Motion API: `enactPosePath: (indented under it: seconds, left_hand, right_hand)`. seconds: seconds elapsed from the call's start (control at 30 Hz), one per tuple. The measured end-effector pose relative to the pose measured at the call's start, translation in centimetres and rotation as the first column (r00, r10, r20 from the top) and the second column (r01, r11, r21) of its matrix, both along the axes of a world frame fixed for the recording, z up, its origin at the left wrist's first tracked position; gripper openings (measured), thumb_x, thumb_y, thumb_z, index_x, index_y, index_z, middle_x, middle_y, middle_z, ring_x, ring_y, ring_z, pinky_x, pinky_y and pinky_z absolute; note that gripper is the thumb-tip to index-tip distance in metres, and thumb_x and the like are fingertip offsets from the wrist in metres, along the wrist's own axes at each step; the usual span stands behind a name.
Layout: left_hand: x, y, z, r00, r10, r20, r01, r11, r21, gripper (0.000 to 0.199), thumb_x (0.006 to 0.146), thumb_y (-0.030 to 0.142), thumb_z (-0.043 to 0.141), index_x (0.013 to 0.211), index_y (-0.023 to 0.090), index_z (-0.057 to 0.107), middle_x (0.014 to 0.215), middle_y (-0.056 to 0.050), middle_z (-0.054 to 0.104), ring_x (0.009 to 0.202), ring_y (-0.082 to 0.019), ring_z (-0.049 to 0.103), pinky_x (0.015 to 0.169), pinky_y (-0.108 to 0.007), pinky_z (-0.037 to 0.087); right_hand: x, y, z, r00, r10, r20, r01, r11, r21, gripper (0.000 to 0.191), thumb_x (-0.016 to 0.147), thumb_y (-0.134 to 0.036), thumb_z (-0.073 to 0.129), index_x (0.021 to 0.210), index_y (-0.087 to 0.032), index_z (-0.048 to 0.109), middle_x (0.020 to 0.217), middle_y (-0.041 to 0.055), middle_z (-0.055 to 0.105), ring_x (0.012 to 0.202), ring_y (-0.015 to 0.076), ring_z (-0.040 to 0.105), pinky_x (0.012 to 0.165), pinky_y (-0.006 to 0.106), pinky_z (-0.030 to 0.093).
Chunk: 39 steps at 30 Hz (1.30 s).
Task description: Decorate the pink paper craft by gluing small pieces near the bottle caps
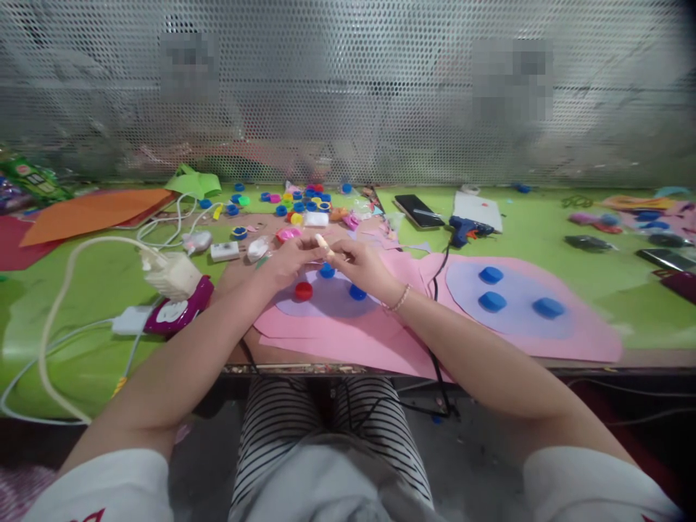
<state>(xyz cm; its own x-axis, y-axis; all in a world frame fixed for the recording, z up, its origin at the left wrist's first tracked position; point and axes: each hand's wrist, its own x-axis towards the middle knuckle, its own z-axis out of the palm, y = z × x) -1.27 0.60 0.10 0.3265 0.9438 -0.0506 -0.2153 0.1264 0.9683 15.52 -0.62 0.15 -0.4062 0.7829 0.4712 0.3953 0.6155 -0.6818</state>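
Note:
My left hand and my right hand meet over a pink and lilac paper piece. Between their pinched fingertips is a small cream-white piece, too small to name. Beneath the hands, a red bottle cap and a blue bottle cap sit on the lilac oval. Another blue cap shows just under the fingers, partly covered. To the right lies a second pink paper shape with a lilac oval carrying three blue caps.
A blue glue gun lies behind the right-hand paper, its black cord running down past the table edge. Near it is a black phone. Loose bottle caps and scraps spread behind my hands. A purple power strip with cables stands left.

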Motion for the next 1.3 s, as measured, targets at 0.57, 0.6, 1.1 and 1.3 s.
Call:
enactPosePath:
  seconds: [0.57, 0.6, 1.1, 1.3]
  left_hand:
    - [0.1, 0.0, 0.5, 0.993, 0.077, -0.087, -0.079, 0.997, -0.021, 0.031, 0.054, 0.017, 0.077, 0.078, 0.014, 0.058, 0.073, 0.000, 0.060, 0.065, -0.010, 0.057, 0.064, -0.026, 0.046]
    - [0.1, 0.1, 0.5, 0.990, 0.093, -0.110, -0.096, 0.995, -0.018, 0.032, 0.055, 0.016, 0.077, 0.079, 0.015, 0.057, 0.073, 0.000, 0.060, 0.064, -0.010, 0.057, 0.062, -0.025, 0.046]
    - [-1.1, 1.2, -0.1, 0.888, 0.172, -0.427, -0.101, 0.977, 0.186, 0.031, 0.063, 0.025, 0.073, 0.084, 0.017, 0.052, 0.070, -0.001, 0.060, 0.054, -0.012, 0.057, 0.054, -0.027, 0.046]
    - [-1.0, 1.3, -0.2, 0.792, 0.246, -0.559, -0.106, 0.957, 0.270, 0.021, 0.067, 0.028, 0.070, 0.078, 0.016, 0.057, 0.068, -0.002, 0.060, 0.049, -0.011, 0.055, 0.051, -0.025, 0.043]
  right_hand:
    - [0.1, 0.7, -0.9, 0.996, -0.035, 0.080, 0.028, 0.995, 0.097, 0.012, 0.076, -0.025, 0.060, 0.084, -0.016, 0.062, 0.081, 0.0066, 0.061, 0.076, 0.0175, 0.055, 0.067, 0.031, 0.045]
    - [0.1, 0.7, -0.8, 0.996, -0.032, 0.087, 0.023, 0.994, 0.109, 0.012, 0.077, -0.024, 0.059, 0.084, -0.015, 0.062, 0.082, 0.0072, 0.061, 0.077, 0.0176, 0.055, 0.068, 0.031, 0.045]
    - [0.3, 0.2, -0.1, 0.972, -0.027, 0.233, 0.012, 0.998, 0.066, 0.013, 0.077, -0.013, 0.055, 0.078, -0.018, 0.067, 0.070, 0.0020, 0.060, 0.064, 0.0125, 0.050, 0.061, 0.026, 0.040]
    - [0.0, -0.2, -0.2, 0.964, -0.069, 0.256, 0.054, 0.996, 0.067, 0.009, 0.073, -0.013, 0.060, 0.072, -0.017, 0.067, 0.069, 0.0029, 0.060, 0.064, 0.0127, 0.051, 0.060, 0.026, 0.039]
